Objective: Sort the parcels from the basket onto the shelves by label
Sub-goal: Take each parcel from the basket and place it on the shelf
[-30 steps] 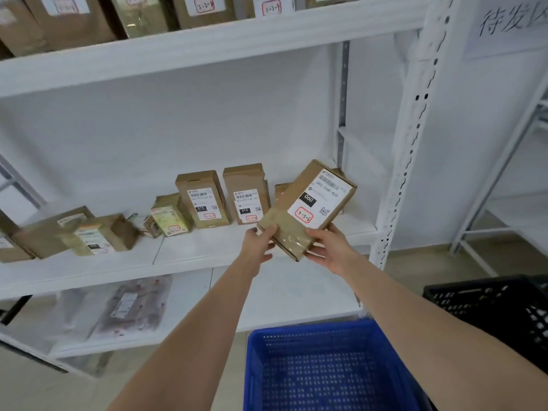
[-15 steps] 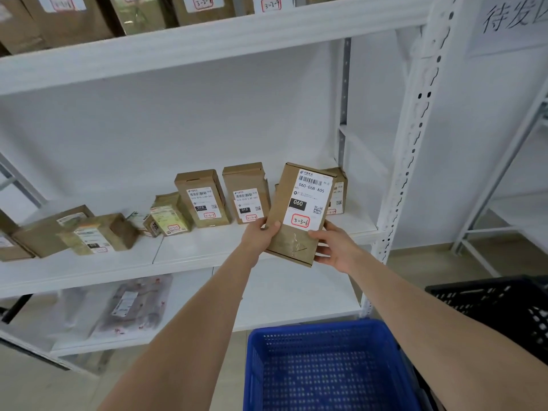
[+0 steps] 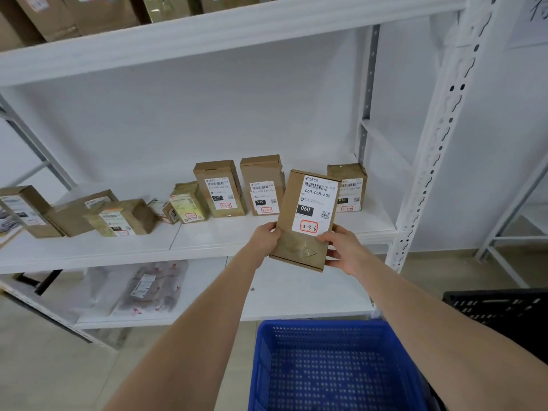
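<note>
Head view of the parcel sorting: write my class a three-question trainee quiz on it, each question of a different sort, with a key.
1. True or false: the left hand and the right hand both hold the parcel.
2. The red-framed code on the parcel reads: A) 3-3-6 B) 1-2-4 C) 5-5-9
3. Fill in: the basket at the bottom of the view is ___ in colour.
Key: 1 true; 2 A; 3 blue.

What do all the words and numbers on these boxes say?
"060-06B-A05": label on the held parcel.
"060": black patch, same label.
"3-3-6": red frame, same label.
"010-010-L30-551": label on the tall shelf parcel.
"010": its black patch.
Labels on the other shelf parcels: too small or blurred to read.
</note>
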